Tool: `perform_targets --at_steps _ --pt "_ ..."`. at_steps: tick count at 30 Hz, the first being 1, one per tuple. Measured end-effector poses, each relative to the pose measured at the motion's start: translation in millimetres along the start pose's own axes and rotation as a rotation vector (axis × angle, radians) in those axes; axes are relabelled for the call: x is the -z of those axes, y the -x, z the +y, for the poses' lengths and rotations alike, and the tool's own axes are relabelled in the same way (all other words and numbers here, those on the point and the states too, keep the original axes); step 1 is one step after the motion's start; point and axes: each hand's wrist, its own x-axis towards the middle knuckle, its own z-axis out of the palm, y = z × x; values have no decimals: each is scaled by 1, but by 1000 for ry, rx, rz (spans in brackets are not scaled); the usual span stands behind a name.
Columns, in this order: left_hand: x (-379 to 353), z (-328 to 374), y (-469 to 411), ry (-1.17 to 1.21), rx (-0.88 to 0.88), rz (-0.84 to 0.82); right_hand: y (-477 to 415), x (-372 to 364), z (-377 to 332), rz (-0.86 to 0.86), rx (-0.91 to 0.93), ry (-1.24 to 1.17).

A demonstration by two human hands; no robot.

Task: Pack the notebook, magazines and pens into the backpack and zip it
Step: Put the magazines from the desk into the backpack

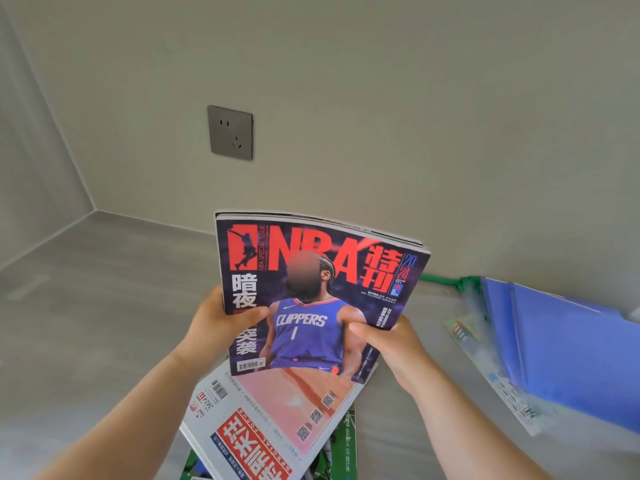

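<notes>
Both hands hold up a stack of magazines [311, 289] above the grey desk; the front cover is dark purple with red "NBA" lettering and a basketball player in a blue jersey. My left hand [221, 318] grips the stack's left edge with the thumb on the cover. My right hand [388, 336] grips its lower right edge. Under the stack lies another magazine [263, 420], white with a red title block, flat near the front of the desk. No backpack, notebook or pens are in view.
Blue folders [568, 341] lean over printed papers [502, 386] at the right. Green printed sheets [346, 441] poke out beneath the white magazine. A grey wall socket [230, 132] sits on the back wall. The grey desk surface [104, 289] runs left to a corner.
</notes>
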Motion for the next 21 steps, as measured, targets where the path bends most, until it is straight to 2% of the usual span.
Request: perform_targets --at_steps 3,5,9,11,14,15,17,19,21 --pt "0 -1 -2 4 21 -3 8 1 -8 -104 -25 37" --pt "0 1 -2 -20 16 -11 13 4 -23 -94 37 70" --pt "-2 1 4 -50 -9 7 21 17 -79 209 309 225" --pt "-2 1 6 -57 -16 8 25 16 -113 219 494 446" --pt "-1 2 11 -47 -15 8 23 -7 -154 42 678 1056" --pt "-1 2 12 -45 -13 7 20 -17 -160 -38 693 1266" --pt "-1 2 16 -49 -13 4 11 -36 -164 -175 603 1567" --pt "-1 1 19 -44 -17 6 1 -48 -164 -223 433 1682" --pt "-1 0 21 -22 -24 9 -4 -51 -167 -223 354 1669"
